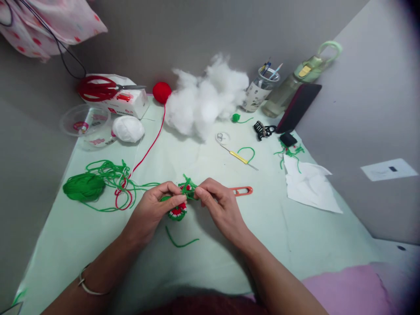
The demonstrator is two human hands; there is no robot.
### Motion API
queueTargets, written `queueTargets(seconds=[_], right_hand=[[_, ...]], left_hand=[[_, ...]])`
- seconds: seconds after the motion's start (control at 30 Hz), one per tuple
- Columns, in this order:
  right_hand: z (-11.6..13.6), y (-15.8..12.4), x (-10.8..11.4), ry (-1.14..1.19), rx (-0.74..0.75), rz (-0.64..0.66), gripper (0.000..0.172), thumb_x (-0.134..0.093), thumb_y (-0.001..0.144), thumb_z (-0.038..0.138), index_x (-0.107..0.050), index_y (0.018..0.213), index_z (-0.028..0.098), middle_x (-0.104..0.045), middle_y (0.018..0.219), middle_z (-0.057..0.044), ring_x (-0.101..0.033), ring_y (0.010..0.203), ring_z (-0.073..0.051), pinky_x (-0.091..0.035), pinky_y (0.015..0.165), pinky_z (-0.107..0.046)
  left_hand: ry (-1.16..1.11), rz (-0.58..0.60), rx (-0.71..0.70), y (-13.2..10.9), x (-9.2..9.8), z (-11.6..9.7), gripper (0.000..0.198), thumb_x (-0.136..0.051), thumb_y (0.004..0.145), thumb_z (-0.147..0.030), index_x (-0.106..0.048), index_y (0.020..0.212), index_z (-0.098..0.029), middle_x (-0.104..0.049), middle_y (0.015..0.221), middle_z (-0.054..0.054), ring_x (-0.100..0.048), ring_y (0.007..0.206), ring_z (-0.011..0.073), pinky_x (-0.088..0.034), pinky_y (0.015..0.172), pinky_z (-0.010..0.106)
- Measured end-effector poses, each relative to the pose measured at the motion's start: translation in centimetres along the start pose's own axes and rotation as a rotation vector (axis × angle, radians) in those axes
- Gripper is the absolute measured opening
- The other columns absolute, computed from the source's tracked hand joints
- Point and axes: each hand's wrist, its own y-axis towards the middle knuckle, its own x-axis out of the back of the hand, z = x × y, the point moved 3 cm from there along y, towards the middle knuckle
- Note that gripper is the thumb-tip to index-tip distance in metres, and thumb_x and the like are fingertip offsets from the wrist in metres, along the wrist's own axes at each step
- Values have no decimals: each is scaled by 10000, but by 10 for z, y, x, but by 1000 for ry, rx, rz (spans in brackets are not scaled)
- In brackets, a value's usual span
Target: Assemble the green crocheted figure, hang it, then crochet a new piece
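Note:
In front of me a small crochet piece [177, 212] in green, red and white hangs from the fingers of my left hand [154, 208], which are closed on it. My right hand [220, 204] pinches green yarn at the piece's upper right side; its fingertips almost meet the left ones. Fingers cover part of the crochet work. Below the hands lies a cut length of green yarn [179, 246]. An orange slotted plastic piece [249, 190] sticks out from behind my right hand.
Left: green yarn skein [84, 187], white yarn ball [128, 128], plastic tub [84, 120], scissors [98, 88] on a box. Behind: red yarn ball [162, 92], white stuffing [206, 98]. Right: yellow-handled crochet hook [239, 157], hair claw [263, 130], pen jar [259, 94], bottle [288, 89], phone [300, 107], tissue [308, 186].

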Motion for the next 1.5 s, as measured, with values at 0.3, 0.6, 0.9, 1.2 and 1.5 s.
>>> queueTargets(seconds=[0.3, 0.6, 0.9, 1.2, 1.5], right_hand=[[4, -1, -1, -91, 80, -50, 253, -552, 985, 263, -611, 749, 194, -563, 728, 8, -508, 665, -127, -393, 625, -267], [5, -2, -4, -13, 114, 63, 86, -609, 947, 194, -695, 936, 196, -630, 835, -13, -596, 761, -135, -465, 714, -278], [-1, 0, 0, 361, -102, 232, 142, -691, 915, 299, -777, 995, 219, -659, 878, -11, -559, 742, -113, -430, 665, -267], [-7, 6, 4, 498, -195, 126, 146, -831, 780, 321, -758, 742, 200, -620, 726, 15, -526, 648, -104, -412, 617, -260], [-18, 11, 15, 849, -366, 67, 236, -813, 805, 384, -671, 802, 195, -626, 725, 25, -602, 699, -108, -514, 671, -225]], left_hand=[[73, 30, -30, -1, -6, 2, 161, -761, 827, -306, -660, 773, -193, -593, 726, -31, -517, 692, 116, -413, 664, 227], [168, 108, -25, 0, -3, -3, 186, -756, 835, -341, -673, 764, -190, -585, 719, -27, -508, 688, 126, -415, 664, 236], [-27, 178, 84, -2, -4, 3, 201, -814, 791, -363, -727, 788, -182, -624, 731, -21, -528, 679, 110, -424, 658, 217], [61, 262, 87, -2, -14, 0, 171, -787, 810, -349, -764, 766, -186, -652, 722, -3, -543, 689, 114, -417, 664, 231], [28, 373, 191, -8, -23, 6, 231, -795, 803, -378, -706, 753, -170, -609, 699, -5, -525, 637, 115, -389, 591, 242]])
